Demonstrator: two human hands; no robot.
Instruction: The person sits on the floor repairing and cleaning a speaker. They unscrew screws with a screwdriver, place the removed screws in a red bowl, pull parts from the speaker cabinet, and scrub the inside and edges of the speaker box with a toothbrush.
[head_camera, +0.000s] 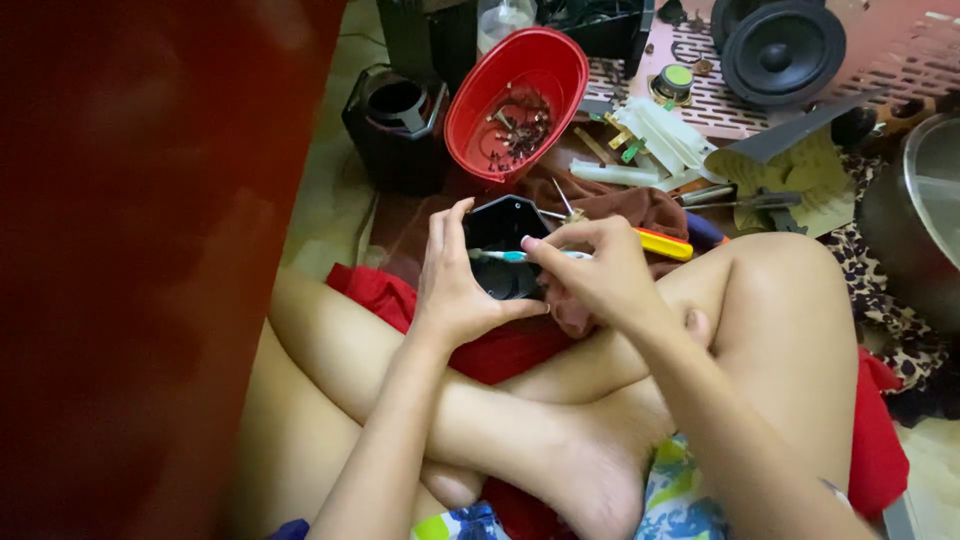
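Note:
I sit cross-legged on the floor. My left hand (455, 285) grips a small black plastic housing (503, 240) with an angular rim, held above my knees. My right hand (590, 270) pinches a thin light-blue tool (505, 256) laid across the housing's opening, its tip pointing left towards my left thumb. A yellow-handled screwdriver (665, 244) lies just behind my right hand on a brown cloth (625, 205).
A red oval bowl (515, 100) with several screws tilts behind the housing. A black speaker shell (395, 125) stands to its left, a round speaker driver (780, 50) at the back right, white plastic parts (650, 140) and a metal pot (925, 210) on the right. A red blurred surface (150, 270) fills the left.

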